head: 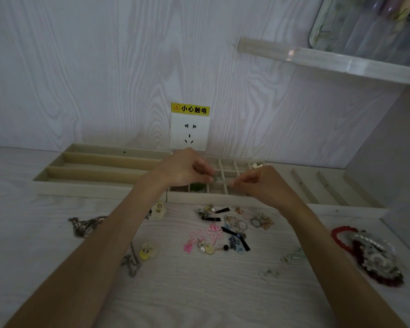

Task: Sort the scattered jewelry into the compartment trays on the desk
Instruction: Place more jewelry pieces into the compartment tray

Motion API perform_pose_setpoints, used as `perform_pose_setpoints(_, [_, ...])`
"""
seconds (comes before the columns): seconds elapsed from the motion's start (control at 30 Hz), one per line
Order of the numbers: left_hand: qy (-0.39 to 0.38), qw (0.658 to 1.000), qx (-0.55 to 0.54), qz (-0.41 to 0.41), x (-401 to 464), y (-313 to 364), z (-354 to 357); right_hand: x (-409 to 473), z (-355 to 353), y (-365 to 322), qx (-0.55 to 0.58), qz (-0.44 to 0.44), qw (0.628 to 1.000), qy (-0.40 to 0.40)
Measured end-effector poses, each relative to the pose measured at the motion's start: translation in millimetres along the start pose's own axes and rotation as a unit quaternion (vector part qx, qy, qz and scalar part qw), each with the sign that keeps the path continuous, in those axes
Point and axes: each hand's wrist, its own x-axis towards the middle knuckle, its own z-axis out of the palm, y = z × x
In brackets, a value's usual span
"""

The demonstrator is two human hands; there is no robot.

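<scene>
Pale wood-grain tabletop [199, 292] is stretching under my arms, and three cream trays are lying along its back edge: a long-slot tray [92, 171] on the left, a small-cell tray [225, 172] in the middle, and a slanted-divider tray [329, 188] on the right. I am working over the middle tray, so I judge this to be the placing step for one small piece. My left hand [185, 169] is pinching a tiny greenish piece [215, 178] at its fingertips, just above the cells; my right hand [263, 183] is curling with finger and thumb together, possibly on the same piece or on a fine thread from it, though I cannot tell what, if anything, it is gripping. Next, I think, the piece is needing a lowering into one free cell and a clean release without snagging the dividers. Most of the jewelry is waiting unsorted on the tabletop near the trays: one heap of red and pearl bracelets [369, 256] at the right, two dark chains [85, 226] at the left, two pink knot ornaments [206, 235], a cluster of rings [239, 223] too tangled to count, and two yellowish flower-shaped pieces [148, 252]. One green item [197, 187] is sitting in a front cell already, and pale bits [256, 165] are lying in a back cell.
</scene>
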Motion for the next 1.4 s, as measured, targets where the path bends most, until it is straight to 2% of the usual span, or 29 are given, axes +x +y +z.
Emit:
perform_pose_setpoints(0.23, [-0.047, 0.994, 0.098, -0.003, 4, 3, -5, 8, 4, -7, -0.075, -0.01, 0.997, -0.03])
perform_pose_setpoints(0.33, [-0.073, 0.982, 0.172, -0.012, 10, 9, -12, 14, 2, -13, -0.127, -0.02, 0.99, -0.051])
perform_pose_setpoints(0.43, [-0.088, 0.968, 0.234, -0.027, 16, 16, -16, 22, 6, -20, -0.181, 0.007, 0.981, -0.071])
perform_pose_setpoints(0.57, [-0.094, 0.964, 0.249, -0.031, 16, 23, -17, 33, 13, -25, -0.257, 0.011, 0.963, -0.082])
perform_pose_setpoints(0.77, [-0.09, 0.949, 0.299, -0.031, 15, 34, -11, 37, 1, -32, -0.241, 0.016, 0.964, -0.109])
perform_pose_setpoints(0.93, [-0.059, 0.932, 0.357, -0.029, 22, 38, 0, 32, -13, -38, -0.246, 0.01, 0.946, -0.209])
perform_pose_setpoints(1.03, [-0.031, 0.929, 0.369, -0.031, 21, 41, 5, 26, -23, -33, -0.216, -0.008, 0.953, -0.213])
perform_pose_setpoints(1.13, [-0.017, 0.936, 0.35, -0.035, 14, 44, 1, 14, -40, -24, -0.189, -0.024, 0.96, -0.204])
perform_pose_setpoints(1.27, [0.013, 0.974, 0.221, -0.038, 0, 52, -5, -14, -68, -12, -0.158, -0.017, 0.966, -0.203])
perform_pose_setpoints(1.4, [-0.032, 0.995, 0.097, 0.011, -10, 82, 11, -43, -89, 7, -0.195, 0.008, 0.954, -0.227])
